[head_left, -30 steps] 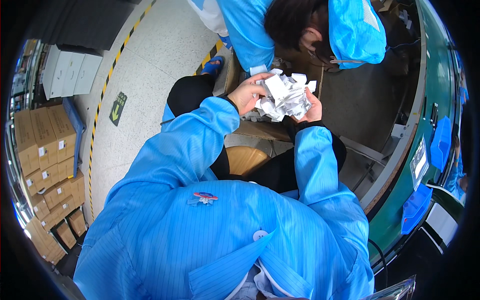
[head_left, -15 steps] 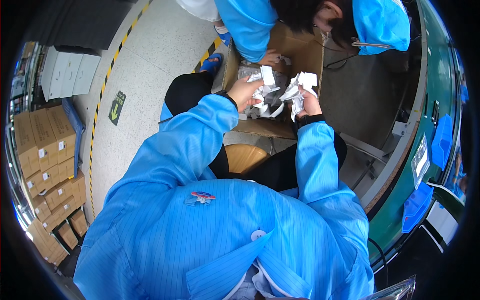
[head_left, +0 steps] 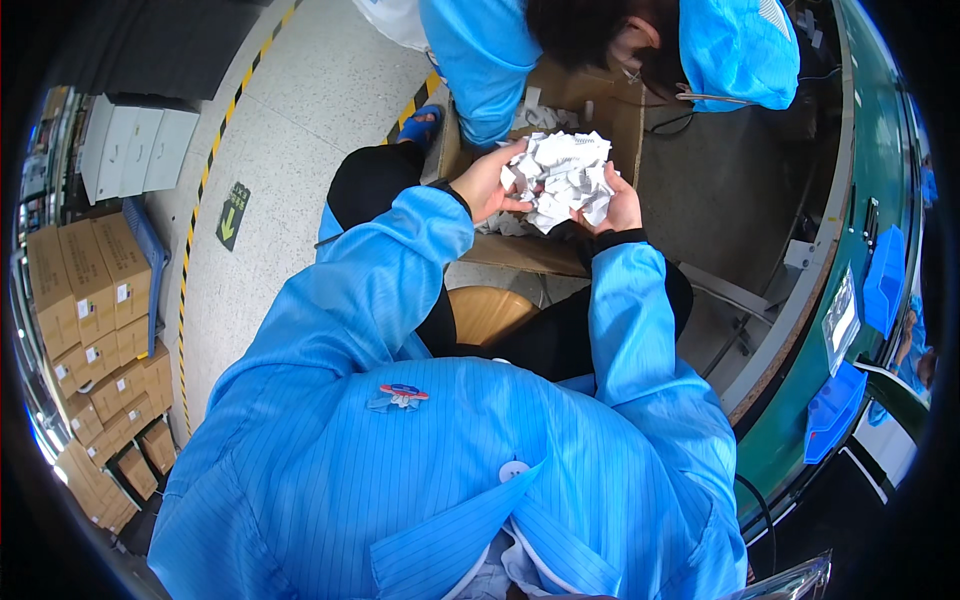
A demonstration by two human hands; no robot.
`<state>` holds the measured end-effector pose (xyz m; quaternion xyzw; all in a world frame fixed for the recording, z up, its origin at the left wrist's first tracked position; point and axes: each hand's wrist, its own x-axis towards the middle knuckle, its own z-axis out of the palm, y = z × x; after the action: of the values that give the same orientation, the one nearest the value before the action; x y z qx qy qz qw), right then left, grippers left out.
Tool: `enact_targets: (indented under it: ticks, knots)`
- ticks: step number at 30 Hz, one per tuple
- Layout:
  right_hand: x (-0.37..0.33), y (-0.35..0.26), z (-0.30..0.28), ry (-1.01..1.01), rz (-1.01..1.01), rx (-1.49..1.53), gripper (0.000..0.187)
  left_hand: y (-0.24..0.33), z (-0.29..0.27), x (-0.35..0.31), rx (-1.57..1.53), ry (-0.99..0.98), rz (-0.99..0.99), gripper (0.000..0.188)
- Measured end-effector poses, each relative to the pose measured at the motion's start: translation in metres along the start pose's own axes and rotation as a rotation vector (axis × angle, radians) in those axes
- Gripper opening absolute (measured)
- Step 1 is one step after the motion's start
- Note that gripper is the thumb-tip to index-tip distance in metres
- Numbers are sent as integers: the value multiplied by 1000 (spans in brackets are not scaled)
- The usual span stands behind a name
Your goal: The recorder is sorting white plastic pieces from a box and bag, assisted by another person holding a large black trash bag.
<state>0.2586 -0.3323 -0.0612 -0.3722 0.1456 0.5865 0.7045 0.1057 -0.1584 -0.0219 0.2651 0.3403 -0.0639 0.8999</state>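
Note:
A bulky heap of torn white paper scraps (head_left: 562,178) is held between my two hands, above an open cardboard box (head_left: 540,257). My left hand (head_left: 487,185) cups the heap from the left, fingers curled around its edge. From the right, my right hand (head_left: 618,205) grips the other side, its thumb up against the paper. More loose scraps (head_left: 545,115) lie inside the box, partly hidden by the heap. A co-worker in a blue smock (head_left: 480,65) leans over the far side, one arm reaching into the box; that hand is hidden.
At the right stands a green-topped workbench (head_left: 765,460) with blue bins (head_left: 836,408). A wooden stool (head_left: 488,312) shows between my legs. Stacked cartons (head_left: 100,290) and white drawers (head_left: 140,150) line the left, beyond a striped floor line (head_left: 195,225).
My hands, apart with separate bunches of paper before, have come together around one larger heap. The co-worker's head and arm have shifted slightly left, and that hand is now out of sight.

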Motion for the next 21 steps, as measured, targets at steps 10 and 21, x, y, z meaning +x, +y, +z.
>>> enact_targets:
  ticks: [10, 21]
  knots:
    - [16, 17, -14, 89, -89, -252, 25, -19, -18, 14, 407, 198, 33, 25]
    - [30, 92, -6, 313, 148, -2061, 35, -72, -56, 23, 1894, 100, 35, 38]
